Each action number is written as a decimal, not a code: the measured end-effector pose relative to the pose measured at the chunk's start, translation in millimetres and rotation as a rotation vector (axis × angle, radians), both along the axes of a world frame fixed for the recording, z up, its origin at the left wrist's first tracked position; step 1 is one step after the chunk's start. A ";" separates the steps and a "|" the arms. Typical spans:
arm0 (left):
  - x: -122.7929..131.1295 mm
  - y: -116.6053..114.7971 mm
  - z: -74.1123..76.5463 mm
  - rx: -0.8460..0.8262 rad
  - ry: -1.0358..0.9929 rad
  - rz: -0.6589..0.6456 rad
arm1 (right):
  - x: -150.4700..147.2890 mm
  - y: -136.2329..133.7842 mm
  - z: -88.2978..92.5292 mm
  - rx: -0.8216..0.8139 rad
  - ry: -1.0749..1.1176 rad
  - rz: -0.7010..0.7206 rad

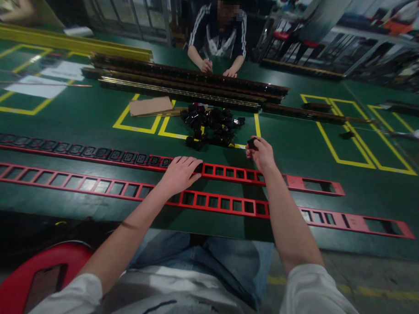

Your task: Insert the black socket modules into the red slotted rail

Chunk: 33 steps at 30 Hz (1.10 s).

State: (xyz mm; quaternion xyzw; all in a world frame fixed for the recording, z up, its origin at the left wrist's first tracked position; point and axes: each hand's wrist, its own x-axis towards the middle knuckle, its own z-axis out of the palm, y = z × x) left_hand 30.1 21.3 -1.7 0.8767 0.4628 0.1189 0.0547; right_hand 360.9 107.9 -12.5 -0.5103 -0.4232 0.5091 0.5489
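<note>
Two long red slotted strips lie across the green table in front of me. The far red strip [229, 172] has black socket modules [115, 154] seated in its left slots, while its slots to the right show open. My left hand [179, 174] rests over this strip, thumb and index finger around a black module [198, 167] at a slot. In my right hand [261, 153], raised above the table beyond the strip, a small black socket module [253, 143] is pinched between the fingers. The near red strip [208, 201] has open slots. A pile of loose black modules [214, 123] lies beyond my hands.
Long dark metal rails [184, 85] lie across the table behind the pile, near a cardboard piece [151, 106] and paper sheets [36, 86]. A co-worker [217, 29] sits opposite, holding a pen-like tool. A red stool [12, 283] with a phone [45, 284] stands at lower left.
</note>
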 end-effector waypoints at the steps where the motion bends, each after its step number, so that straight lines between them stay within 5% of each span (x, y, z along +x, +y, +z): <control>1: -0.1 0.2 -0.4 0.001 0.002 -0.001 | 0.2 0.2 -0.4 0.005 0.006 0.005; 10: -0.7 -0.7 1.0 0.016 0.011 -0.007 | 1.6 -1.0 -4.8 0.058 -0.021 0.084; 19: -1.0 -0.6 0.8 0.023 0.000 -0.009 | -17.9 -18.9 22.5 0.092 0.122 0.240; 28: -0.2 -0.9 3.5 0.017 0.010 -0.010 | -52.2 -40.0 -11.0 0.289 -0.428 0.192; 33: 0.2 -1.6 4.4 0.011 0.004 0.001 | -53.6 -44.3 -6.3 0.320 -0.648 0.242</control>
